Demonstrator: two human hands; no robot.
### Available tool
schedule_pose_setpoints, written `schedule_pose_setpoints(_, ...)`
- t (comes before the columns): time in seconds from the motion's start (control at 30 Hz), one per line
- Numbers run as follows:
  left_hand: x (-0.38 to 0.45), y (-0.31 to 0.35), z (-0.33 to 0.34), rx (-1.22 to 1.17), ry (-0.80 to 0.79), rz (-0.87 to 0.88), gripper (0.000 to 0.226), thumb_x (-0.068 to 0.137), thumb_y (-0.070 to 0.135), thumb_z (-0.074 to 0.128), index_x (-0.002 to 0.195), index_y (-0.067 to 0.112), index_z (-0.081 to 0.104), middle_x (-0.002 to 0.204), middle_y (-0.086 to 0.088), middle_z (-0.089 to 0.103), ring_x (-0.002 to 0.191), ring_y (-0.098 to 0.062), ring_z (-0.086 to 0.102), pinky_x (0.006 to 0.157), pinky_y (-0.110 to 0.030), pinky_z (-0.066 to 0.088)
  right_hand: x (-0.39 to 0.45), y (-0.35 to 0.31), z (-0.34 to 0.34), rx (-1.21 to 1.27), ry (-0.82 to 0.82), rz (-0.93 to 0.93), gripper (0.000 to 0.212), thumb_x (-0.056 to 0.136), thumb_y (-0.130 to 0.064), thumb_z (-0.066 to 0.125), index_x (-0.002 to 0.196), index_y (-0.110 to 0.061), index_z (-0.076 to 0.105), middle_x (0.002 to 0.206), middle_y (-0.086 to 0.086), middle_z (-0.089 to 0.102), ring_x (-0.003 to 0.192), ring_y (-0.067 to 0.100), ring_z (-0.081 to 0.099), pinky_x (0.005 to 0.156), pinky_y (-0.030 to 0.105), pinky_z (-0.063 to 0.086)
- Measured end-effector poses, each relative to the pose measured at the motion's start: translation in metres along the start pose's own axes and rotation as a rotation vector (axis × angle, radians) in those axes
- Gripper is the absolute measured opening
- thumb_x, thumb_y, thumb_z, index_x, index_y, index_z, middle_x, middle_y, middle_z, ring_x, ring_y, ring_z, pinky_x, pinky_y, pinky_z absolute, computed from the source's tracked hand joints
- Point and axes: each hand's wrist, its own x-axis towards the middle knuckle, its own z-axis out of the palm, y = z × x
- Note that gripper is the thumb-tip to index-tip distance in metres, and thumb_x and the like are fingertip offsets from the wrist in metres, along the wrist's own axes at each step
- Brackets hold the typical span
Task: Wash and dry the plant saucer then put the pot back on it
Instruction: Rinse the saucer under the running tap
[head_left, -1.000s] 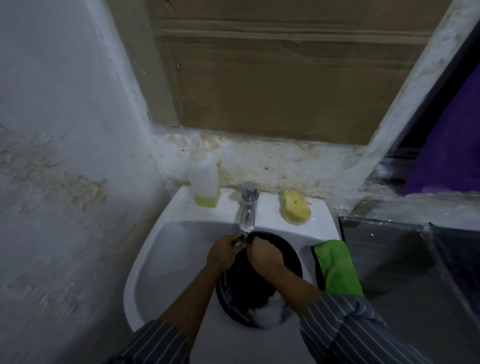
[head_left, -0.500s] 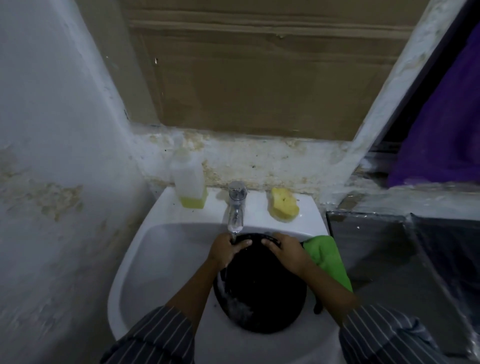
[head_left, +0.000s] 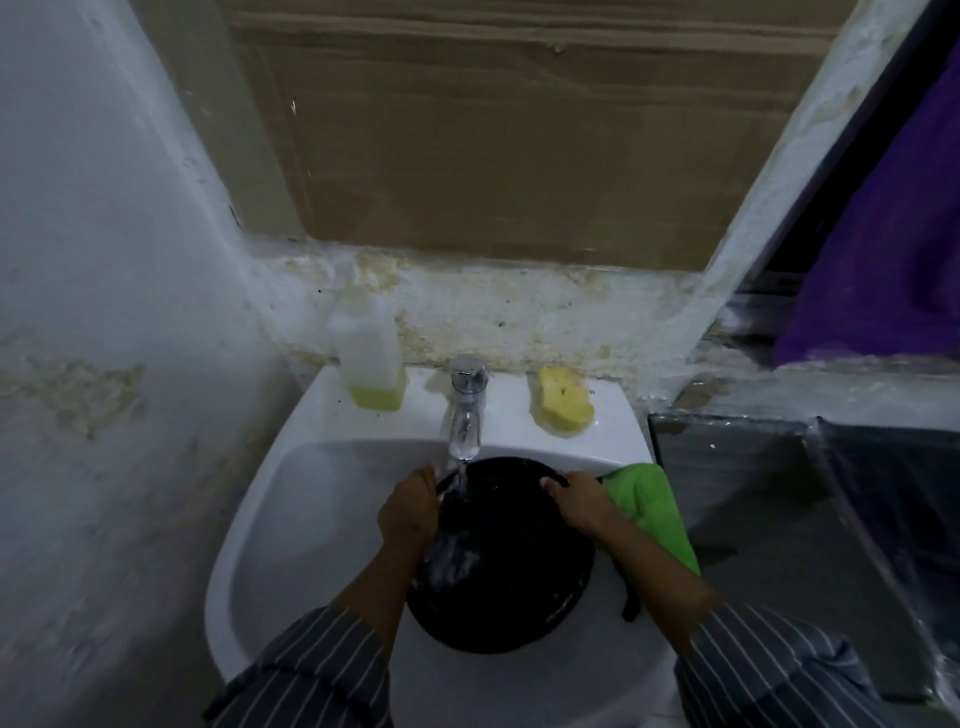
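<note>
A round black plant saucer (head_left: 514, 561) sits tilted in the white sink (head_left: 291, 519), under the chrome tap (head_left: 465, 410). Water runs from the tap onto the saucer's upper left part, and foam lies on its left side. My left hand (head_left: 410, 512) grips the saucer's left rim. My right hand (head_left: 579, 501) grips the upper right rim, fingers curled over the edge. No pot is in view.
A soap bottle (head_left: 371, 364) with yellow liquid and a yellow sponge (head_left: 563, 408) stand on the sink's back ledge. A green cloth (head_left: 652, 509) hangs over the sink's right edge. A dark counter (head_left: 779, 493) lies to the right, a stained wall to the left.
My right hand moved from the saucer's centre to its upper right rim. The saucer turned under the running water, and the foam shifted from the bottom to the left side.
</note>
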Motion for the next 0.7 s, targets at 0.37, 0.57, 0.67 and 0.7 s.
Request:
schedule_pose_setpoints(0.37, 0.014, -0.008, -0.010, 0.066, -0.308, -0.010, 0.034, 0.097, 0.023, 0.040, 0.113, -0.002, 0.056, 0.126, -0.022, 0.057, 0.116, -0.033, 0.054, 0.095, -0.035, 0.042, 0.009, 0.022, 0.021, 0.223, -0.162, 0.344, 0.037, 0.094, -0.014, 0.051, 0.122, 0.010, 0.053, 0.126, 0.025, 0.056, 0.113, 0.036, 0.056, 0.097, 0.041, 0.048)
schedule_pose_setpoints(0.57, 0.021, -0.021, -0.026, -0.145, -0.263, -0.070, 0.035, 0.095, 0.025, 0.050, 0.108, -0.005, 0.064, 0.115, -0.024, 0.064, 0.108, -0.031, 0.060, 0.086, -0.028, 0.045, 0.002, 0.032, 0.038, 0.549, -0.220, 0.430, 0.036, 0.097, -0.016, 0.047, 0.129, -0.001, 0.053, 0.123, 0.023, 0.060, 0.107, 0.037, 0.060, 0.093, 0.042, 0.051)
schedule_pose_setpoints(0.67, 0.017, -0.026, -0.029, -0.188, -0.175, -0.049, 0.032, 0.095, 0.020, 0.051, 0.116, -0.002, 0.061, 0.123, -0.019, 0.061, 0.115, -0.029, 0.057, 0.090, -0.026, 0.041, 0.000, 0.030, 0.048, 0.568, -0.200, 0.415, 0.036, 0.096, -0.016, 0.049, 0.127, 0.002, 0.053, 0.120, 0.026, 0.061, 0.106, 0.039, 0.060, 0.093, 0.043, 0.051)
schedule_pose_setpoints(0.7, 0.014, -0.027, -0.030, -0.202, -0.142, -0.043, 0.032, 0.095, 0.019, 0.051, 0.117, -0.002, 0.060, 0.124, -0.019, 0.060, 0.116, -0.028, 0.056, 0.092, -0.026, 0.040, -0.002, 0.027, 0.049, 0.543, -0.189, 0.399, 0.036, 0.095, -0.014, 0.050, 0.126, 0.003, 0.054, 0.119, 0.026, 0.061, 0.104, 0.038, 0.061, 0.090, 0.040, 0.052)
